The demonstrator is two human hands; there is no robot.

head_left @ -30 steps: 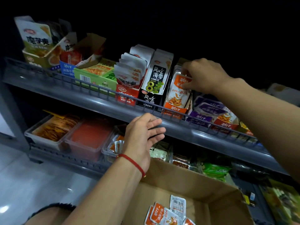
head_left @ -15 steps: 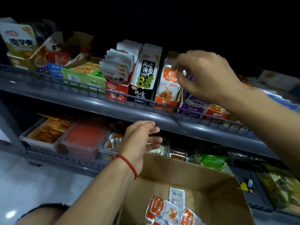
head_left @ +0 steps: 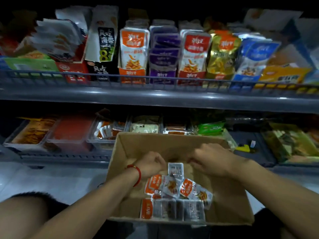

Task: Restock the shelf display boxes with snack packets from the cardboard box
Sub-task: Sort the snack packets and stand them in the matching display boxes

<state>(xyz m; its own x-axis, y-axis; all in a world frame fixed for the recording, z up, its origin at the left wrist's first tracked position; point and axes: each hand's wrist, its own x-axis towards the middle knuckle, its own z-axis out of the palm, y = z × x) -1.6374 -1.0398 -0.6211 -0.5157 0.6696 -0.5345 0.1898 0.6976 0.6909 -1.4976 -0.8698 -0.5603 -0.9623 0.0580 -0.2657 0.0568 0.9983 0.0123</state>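
Snack packets [head_left: 174, 192], orange and white, are heaped loose in the bottom of the cardboard box [head_left: 172, 144], which sits low in front of the shelves. Both hands are down inside it. The left hand [head_left: 150, 163], with a red string bracelet [head_left: 136, 173] on the wrist, has its fingers curled under, and the right hand [head_left: 209, 160] looks curled too; can't tell whether either one is pinching a packet, it's blurry. Up on the top shelf [head_left: 155, 97], the orange display box [head_left: 133, 76] stands packed with matching packets.
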